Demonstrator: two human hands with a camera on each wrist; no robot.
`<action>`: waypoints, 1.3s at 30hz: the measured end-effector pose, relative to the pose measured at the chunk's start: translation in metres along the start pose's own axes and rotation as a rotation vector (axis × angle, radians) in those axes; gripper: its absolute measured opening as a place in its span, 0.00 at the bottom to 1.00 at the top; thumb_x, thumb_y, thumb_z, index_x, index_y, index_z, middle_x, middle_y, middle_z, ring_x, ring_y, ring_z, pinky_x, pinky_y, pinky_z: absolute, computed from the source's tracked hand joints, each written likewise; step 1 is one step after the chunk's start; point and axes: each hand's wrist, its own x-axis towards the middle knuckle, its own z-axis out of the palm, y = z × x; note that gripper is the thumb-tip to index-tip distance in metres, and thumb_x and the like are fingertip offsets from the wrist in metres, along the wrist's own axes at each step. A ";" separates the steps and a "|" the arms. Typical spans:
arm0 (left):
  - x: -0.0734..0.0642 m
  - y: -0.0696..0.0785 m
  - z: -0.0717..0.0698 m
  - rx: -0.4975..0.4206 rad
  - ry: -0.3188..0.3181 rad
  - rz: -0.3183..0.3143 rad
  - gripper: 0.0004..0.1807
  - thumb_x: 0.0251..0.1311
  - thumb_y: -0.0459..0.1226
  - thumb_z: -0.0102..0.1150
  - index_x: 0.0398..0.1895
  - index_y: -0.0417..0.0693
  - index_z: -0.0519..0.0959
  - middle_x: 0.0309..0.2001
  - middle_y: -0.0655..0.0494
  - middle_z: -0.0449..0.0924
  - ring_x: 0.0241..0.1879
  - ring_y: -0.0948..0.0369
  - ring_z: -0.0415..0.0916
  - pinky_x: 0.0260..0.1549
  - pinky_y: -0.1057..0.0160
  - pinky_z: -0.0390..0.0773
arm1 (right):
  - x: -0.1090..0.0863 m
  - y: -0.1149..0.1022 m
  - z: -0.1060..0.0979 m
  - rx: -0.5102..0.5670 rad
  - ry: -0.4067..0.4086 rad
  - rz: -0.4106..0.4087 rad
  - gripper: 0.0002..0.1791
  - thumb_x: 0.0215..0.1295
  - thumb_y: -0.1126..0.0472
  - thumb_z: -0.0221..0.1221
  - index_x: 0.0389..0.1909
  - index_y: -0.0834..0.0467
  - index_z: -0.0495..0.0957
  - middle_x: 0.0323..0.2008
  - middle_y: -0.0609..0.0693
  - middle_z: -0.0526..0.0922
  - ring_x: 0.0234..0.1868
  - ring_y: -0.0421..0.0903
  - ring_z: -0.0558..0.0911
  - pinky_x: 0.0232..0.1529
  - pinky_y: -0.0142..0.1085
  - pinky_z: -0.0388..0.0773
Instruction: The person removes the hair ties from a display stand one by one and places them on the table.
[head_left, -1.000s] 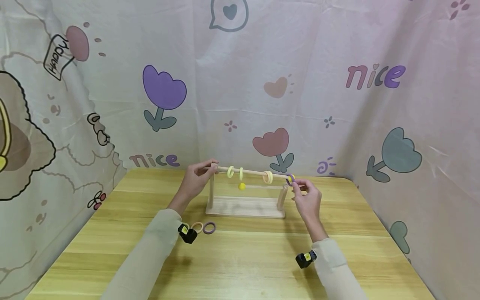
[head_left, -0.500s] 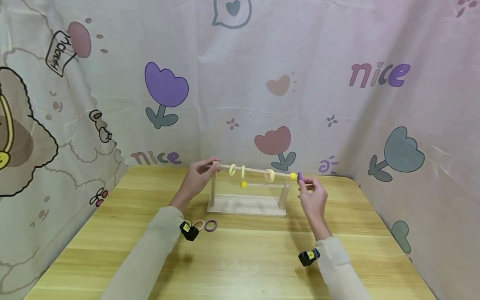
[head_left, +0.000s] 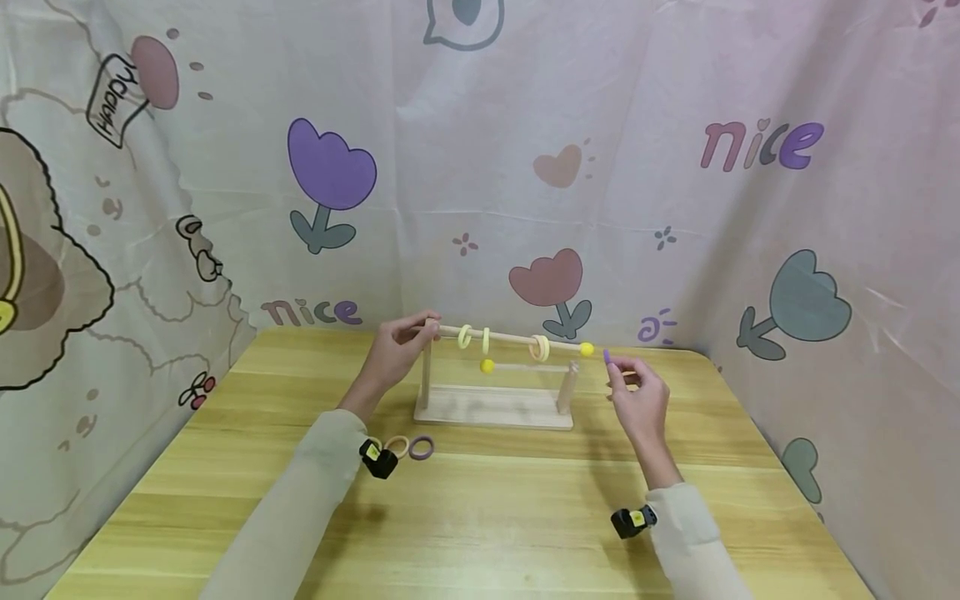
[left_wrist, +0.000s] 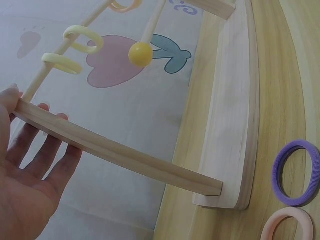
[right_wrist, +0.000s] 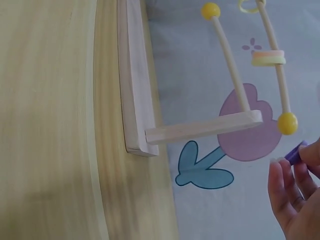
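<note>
A wooden rack (head_left: 495,414) stands on the table, with one rod from each post. My left hand (head_left: 390,358) grips the top of its left post (left_wrist: 120,150), thumb on one side, fingers behind. The upper rod (head_left: 506,337) carries two pale yellow hair ties (left_wrist: 62,63) and, further right, a peach and a yellow one (right_wrist: 268,58) side by side. A yellow ball (head_left: 587,349) caps that rod's right end. Just right of the ball, and apart from it, my right hand (head_left: 641,402) pinches a purple hair tie (right_wrist: 294,155) between thumb and fingers.
Before the rack lie a purple hair tie (head_left: 422,447) and a peach one (head_left: 397,447); another beside them is partly hidden by the left wrist camera (head_left: 378,460). The lower rod ends in a yellow ball (head_left: 487,366). A printed cloth (head_left: 465,167) hangs behind the table.
The purple hair tie was around the yellow ball at the rod's end; my right hand has drawn it off to the right. My left hand keeps its grip on the post.
</note>
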 end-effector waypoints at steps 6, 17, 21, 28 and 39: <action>0.001 -0.001 0.000 0.000 -0.002 0.006 0.17 0.75 0.43 0.57 0.59 0.45 0.84 0.49 0.35 0.86 0.53 0.43 0.82 0.47 0.72 0.78 | -0.004 -0.007 -0.005 -0.017 -0.076 -0.003 0.08 0.71 0.66 0.63 0.44 0.67 0.84 0.42 0.63 0.84 0.30 0.40 0.83 0.27 0.29 0.84; 0.001 -0.001 0.000 0.010 0.000 0.003 0.17 0.75 0.44 0.58 0.59 0.47 0.84 0.49 0.39 0.87 0.53 0.45 0.83 0.47 0.72 0.78 | -0.009 -0.020 0.001 -0.045 -0.183 -0.063 0.06 0.71 0.70 0.62 0.43 0.68 0.83 0.43 0.61 0.83 0.32 0.48 0.84 0.28 0.39 0.86; 0.000 -0.002 0.000 0.009 0.003 0.008 0.16 0.75 0.44 0.58 0.58 0.48 0.84 0.48 0.40 0.87 0.48 0.57 0.84 0.46 0.71 0.78 | -0.012 -0.023 0.004 -0.035 -0.221 -0.092 0.05 0.71 0.70 0.62 0.43 0.68 0.82 0.42 0.62 0.84 0.30 0.41 0.82 0.27 0.38 0.86; 0.000 -0.004 -0.001 0.008 0.003 0.006 0.16 0.75 0.44 0.58 0.58 0.47 0.84 0.48 0.39 0.87 0.44 0.68 0.83 0.46 0.72 0.78 | -0.014 -0.022 0.011 -0.044 -0.306 -0.147 0.04 0.71 0.71 0.61 0.42 0.69 0.81 0.43 0.66 0.85 0.32 0.44 0.81 0.25 0.33 0.84; 0.000 -0.003 -0.001 0.008 -0.007 0.010 0.17 0.75 0.45 0.58 0.59 0.48 0.84 0.49 0.40 0.86 0.45 0.68 0.83 0.48 0.71 0.78 | -0.019 -0.023 0.020 -0.033 -0.397 -0.206 0.02 0.69 0.72 0.62 0.40 0.66 0.82 0.44 0.64 0.85 0.37 0.54 0.83 0.25 0.31 0.83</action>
